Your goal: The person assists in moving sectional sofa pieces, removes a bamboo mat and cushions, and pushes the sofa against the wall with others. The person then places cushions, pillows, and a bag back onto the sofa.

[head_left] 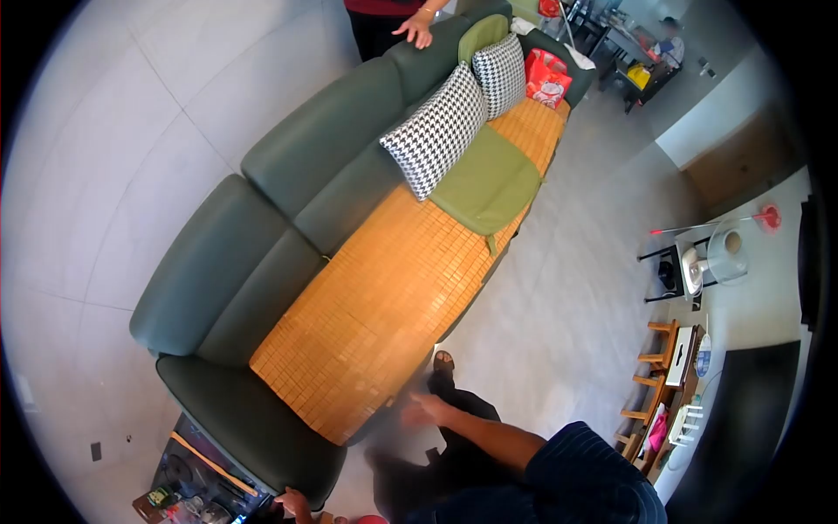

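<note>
A long dark green sofa [323, 122] runs diagonally across the view, its seat covered by a tan bamboo mat [375, 306]. At the near armrest [262, 424], my left hand [295, 501] has its fingers curled at the outer corner; the lower part of this hand is cut off by the frame edge. My right hand [423, 410] is beside the front edge of the seat, smeared by motion, with nothing visible in it. Farther along the seat lie an olive green cushion [489, 183] and two houndstooth pillows [441, 131], [500, 76].
Another person's hand [416, 29] is at the top of the backrest. A red bag [547, 79] sits at the far end. Beside the near armrest is a dark side table [196, 472] with jars. Wooden stools [650, 384] and a fan [729, 253] line the right wall.
</note>
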Demonstrator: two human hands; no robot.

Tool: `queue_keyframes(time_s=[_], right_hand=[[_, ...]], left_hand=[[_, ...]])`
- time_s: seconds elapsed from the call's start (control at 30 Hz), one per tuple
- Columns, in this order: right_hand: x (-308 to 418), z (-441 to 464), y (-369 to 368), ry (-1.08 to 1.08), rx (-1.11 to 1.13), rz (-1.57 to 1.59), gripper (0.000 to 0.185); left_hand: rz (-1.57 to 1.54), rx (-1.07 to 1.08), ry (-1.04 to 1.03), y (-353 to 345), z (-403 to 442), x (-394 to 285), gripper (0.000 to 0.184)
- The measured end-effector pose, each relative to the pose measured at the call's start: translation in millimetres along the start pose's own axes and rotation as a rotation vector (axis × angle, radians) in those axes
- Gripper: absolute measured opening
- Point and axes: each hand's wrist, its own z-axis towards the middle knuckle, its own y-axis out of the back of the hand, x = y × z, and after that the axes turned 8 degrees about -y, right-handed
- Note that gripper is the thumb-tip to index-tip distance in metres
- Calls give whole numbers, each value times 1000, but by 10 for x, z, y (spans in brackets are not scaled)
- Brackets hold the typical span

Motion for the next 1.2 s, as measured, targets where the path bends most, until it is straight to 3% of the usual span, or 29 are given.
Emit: queue_keyframes(time_s=[0.07, 0.17, 0.27, 0.33, 0.37, 0.4, 0.47, 0.57, 0.63, 1.0, 1.07, 1.2], right_hand=[[492, -93, 171, 83, -82, 47, 75], [1101, -192, 400, 166, -221, 83, 68], [1374, -193, 558, 222, -234, -4, 62], [1410, -80, 759, 157, -168, -28, 57], [1421, -169, 696, 142, -180, -11, 61], [1436, -298, 637, 146, -125, -19, 66], [1409, -357, 599, 112, -98, -35, 67], [1349, -445, 503, 36, -205, -178, 63], [1314, -527, 350, 33, -288, -231, 58], [1099, -308, -595, -97, -228, -539, 33], [1086, -223, -758, -127, -152, -562, 30], [1049, 48, -1182, -233, -66, -628, 37]], left_hand=[[3, -74, 79, 51, -75, -181, 49], [-407, 104, -253, 14, 132, -366, 48], [-835, 208, -515, 116, 0, -12, 49], [-844, 158, -409, 277, -244, -269, 61], [-645, 202, -236, 220, -163, -33, 67], [-508, 13, -318, 78, -179, 108, 72], [-511, -46, -237, 348, -397, -205, 80], [-251, -75, -6, 268, -345, -191, 87], [-197, -111, 34, 277, -347, -248, 92], [-431, -2, 198, 598, -388, -378, 100], [-373, -60, 173, 485, -383, -345, 101], [-345, -13, 197, 582, -305, -396, 102]])
